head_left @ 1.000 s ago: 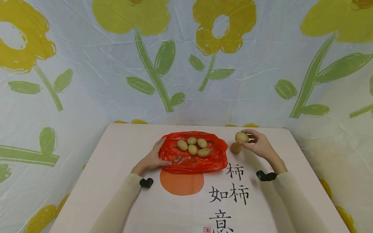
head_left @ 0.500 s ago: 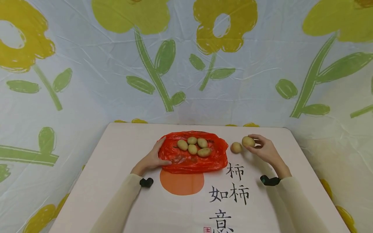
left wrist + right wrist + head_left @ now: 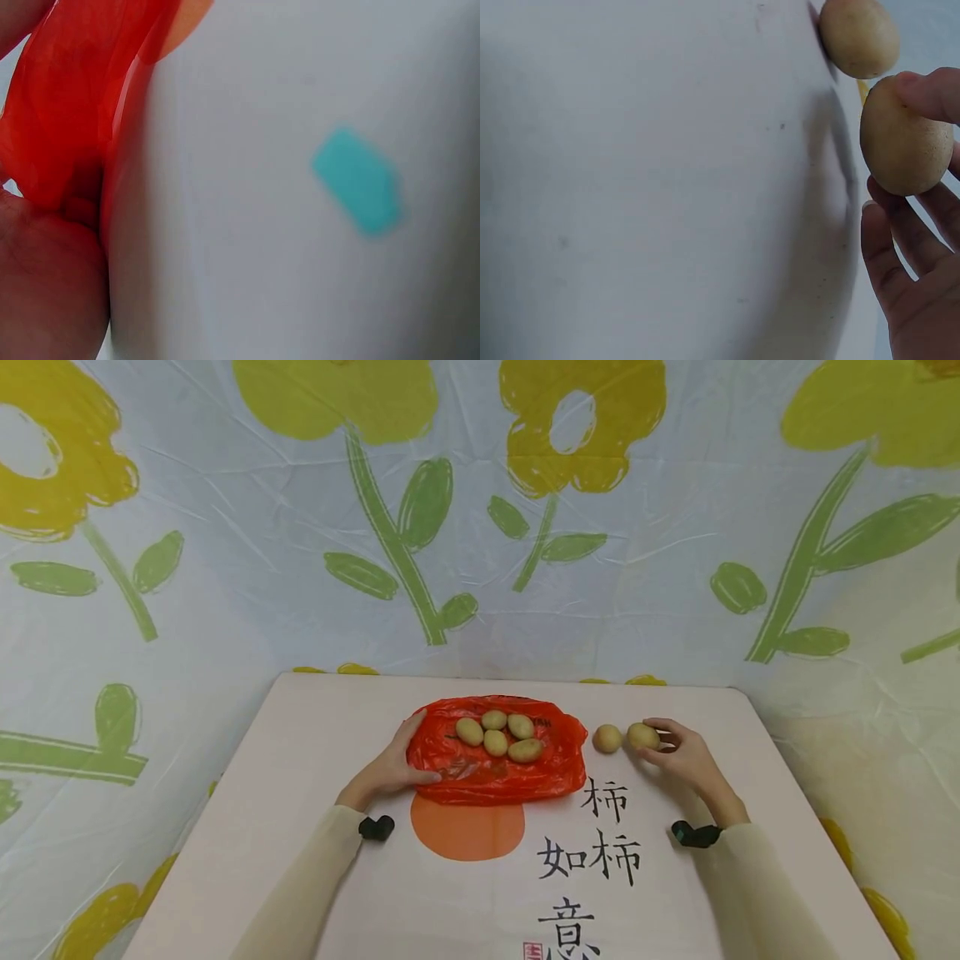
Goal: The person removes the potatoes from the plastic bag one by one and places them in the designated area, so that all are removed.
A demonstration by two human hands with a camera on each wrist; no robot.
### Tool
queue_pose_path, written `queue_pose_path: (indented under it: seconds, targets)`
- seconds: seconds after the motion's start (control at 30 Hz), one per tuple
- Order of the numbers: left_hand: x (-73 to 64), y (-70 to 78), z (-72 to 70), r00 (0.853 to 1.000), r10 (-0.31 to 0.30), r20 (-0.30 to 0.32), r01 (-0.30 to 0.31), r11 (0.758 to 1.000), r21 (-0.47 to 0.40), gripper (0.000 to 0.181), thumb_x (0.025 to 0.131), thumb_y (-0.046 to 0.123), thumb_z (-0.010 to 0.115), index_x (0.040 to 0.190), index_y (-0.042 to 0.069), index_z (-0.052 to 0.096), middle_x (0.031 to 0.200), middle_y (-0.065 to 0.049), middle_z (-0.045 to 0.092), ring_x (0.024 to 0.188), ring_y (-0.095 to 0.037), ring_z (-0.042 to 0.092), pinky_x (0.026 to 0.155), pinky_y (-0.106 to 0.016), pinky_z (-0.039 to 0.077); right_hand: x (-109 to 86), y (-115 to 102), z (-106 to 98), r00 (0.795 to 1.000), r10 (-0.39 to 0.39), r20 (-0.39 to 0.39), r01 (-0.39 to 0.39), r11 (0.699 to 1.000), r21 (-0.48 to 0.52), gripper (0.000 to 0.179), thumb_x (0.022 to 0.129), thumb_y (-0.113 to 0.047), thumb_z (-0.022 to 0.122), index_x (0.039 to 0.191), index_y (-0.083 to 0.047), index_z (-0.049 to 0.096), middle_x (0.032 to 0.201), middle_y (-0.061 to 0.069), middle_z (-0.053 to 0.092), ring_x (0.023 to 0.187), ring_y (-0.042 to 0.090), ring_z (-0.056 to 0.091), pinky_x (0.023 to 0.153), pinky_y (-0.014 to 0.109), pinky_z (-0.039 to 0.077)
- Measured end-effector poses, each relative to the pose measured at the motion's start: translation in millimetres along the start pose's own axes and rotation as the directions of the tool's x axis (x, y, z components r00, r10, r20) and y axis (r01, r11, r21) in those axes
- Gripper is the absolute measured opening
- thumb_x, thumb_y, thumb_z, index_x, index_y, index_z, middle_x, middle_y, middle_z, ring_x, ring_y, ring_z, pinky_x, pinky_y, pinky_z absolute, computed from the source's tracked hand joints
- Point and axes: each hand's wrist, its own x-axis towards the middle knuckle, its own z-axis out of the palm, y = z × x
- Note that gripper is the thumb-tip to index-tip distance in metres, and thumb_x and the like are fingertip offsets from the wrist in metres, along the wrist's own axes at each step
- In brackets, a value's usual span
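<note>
Head view: the right hand point(image 3: 681, 755) grasps the held potato point(image 3: 642, 736) with thumb and fingers; compared with one second earlier, hand and potato are lower in view and farther right. The held potato now sits just to the right of the loose potato point(image 3: 607, 738), aligning the pair beyond the right end of the red bag point(image 3: 491, 789); the step appears to be a controlled lowering, with release not yet made. The left hand point(image 3: 384, 768) grips the bag's left end. Six potatoes point(image 3: 495, 743) lie on top of the bag. The table point(image 3: 285, 752) bears an orange disc point(image 3: 468, 837) and black characters point(image 3: 617, 858); a flowered backdrop point(image 3: 285, 610) stands behind. Left wrist view: part of the left hand is against the red plastic, its grip partly hidden; a blurred teal patch point(image 3: 358, 182) cannot be identified. Right wrist view: the thumb presses the held potato against the fingers. The loose potato is the nearest obstacle; contact between the two cannot be confirmed, nor can contact with the table.
</note>
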Motion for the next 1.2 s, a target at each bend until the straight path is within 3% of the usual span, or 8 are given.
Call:
queue_pose_path:
  seconds: [0.17, 0.4, 0.8, 1.2]
  targets:
    - [-0.7, -1.8, 0.7, 1.0, -0.008, -0.002, 0.008, 1.0, -0.009, 0.121, 0.079, 0.035, 0.087, 0.167, 0.023, 0.006, 0.174, -0.009, 0.002, 0.16, -0.036, -0.003, 0.124, -0.068, 0.009, -1.6, 1.8, 4.3, 1.0, 0.015, 0.019, -0.015, 1.0, 0.0, 0.058, 0.089, -0.02, 0.082, 0.139, 0.0, 0.059, 0.132, 0.029, 0.063, 0.111, 0.045, 0.067, 0.078, 0.013, 0.05]
    - [-1.0, -3.7, 1.6, 1.0, -0.011, -0.009, 0.011, 1.0, -0.014, 0.122, 0.078, 0.034, 0.088, 0.167, 0.023, 0.006, 0.174, -0.008, 0.003, 0.16, -0.035, -0.004, 0.124, -0.068, 0.009, 0.7, 1.4, 7.4, 1.0, -0.005, 0.003, 0.005, 0.999, -0.041, 0.056, 0.088, -0.02, 0.082, 0.136, -0.001, 0.061, 0.129, 0.025, 0.066, 0.105, 0.034, 0.065, 0.082, 0.022, 0.052]
    - [-0.7, 0.3, 1.4, 1.0, -0.002, -0.006, 0.002, 1.0, -0.006, 0.122, 0.078, 0.034, 0.087, 0.167, 0.02, 0.005, 0.173, -0.01, 0.003, 0.16, -0.038, 0.0, 0.123, -0.068, 0.014, 2.2, -1.9, 6.9, 0.997, 0.054, 0.062, -0.052, 0.998, -0.037, 0.061, 0.092, -0.028, 0.079, 0.142, -0.002, 0.056, 0.134, 0.026, 0.062, 0.112, 0.041, 0.066, 0.089, 0.034, 0.053]
    - [-1.0, -1.9, 0.9, 1.0, -0.015, -0.005, 0.015, 1.0, -0.014, 0.123, 0.078, 0.036, 0.087, 0.167, 0.023, 0.004, 0.174, -0.008, 0.001, 0.16, -0.037, -0.006, 0.124, -0.069, 0.012, 2.0, -0.7, 8.1, 0.993, 0.088, 0.075, -0.086, 0.996, -0.029, 0.068, 0.092, -0.036, 0.078, 0.146, -0.004, 0.053, 0.14, 0.027, 0.057, 0.121, 0.045, 0.059, 0.098, 0.054, 0.05]
